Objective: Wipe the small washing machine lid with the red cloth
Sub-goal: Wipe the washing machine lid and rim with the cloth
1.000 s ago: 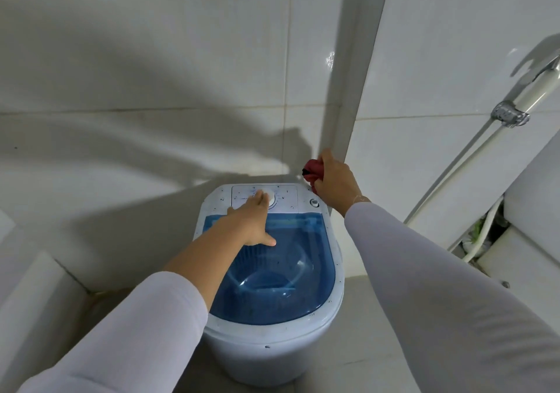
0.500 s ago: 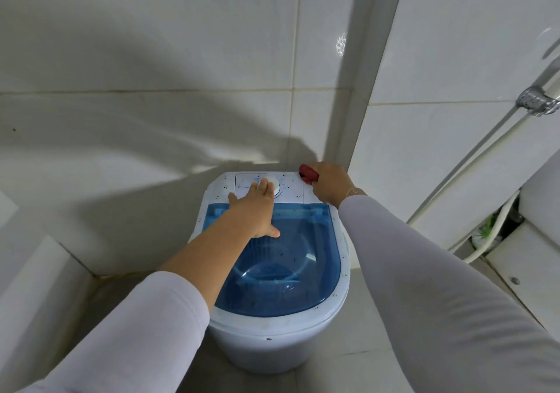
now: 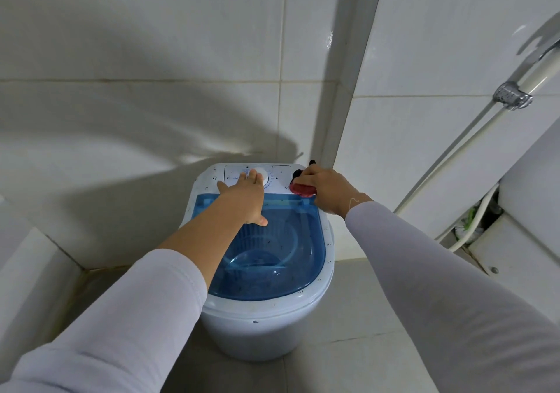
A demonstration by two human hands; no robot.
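A small white washing machine [image 3: 263,329] stands in a tiled corner, with a see-through blue lid [image 3: 272,259] and a white control panel with a round dial [image 3: 263,176] at its back. My left hand [image 3: 247,195] lies flat, fingers spread, over the panel and the lid's back edge, beside the dial. My right hand [image 3: 328,191] presses a bunched red cloth [image 3: 303,189] onto the panel's back right corner, just above the lid's hinge edge. Most of the cloth is hidden under the hand.
White tiled walls close in behind and to the right. A white hose and a chrome fitting [image 3: 512,95] run down the right wall. A white fixture [image 3: 533,210] stands at the right, a white ledge [image 3: 27,271] at the left. Grey floor tiles surround the machine.
My right hand came down from the wall corner with the red cloth and now presses it on the panel's right corner. My left hand slid slightly toward the dial.
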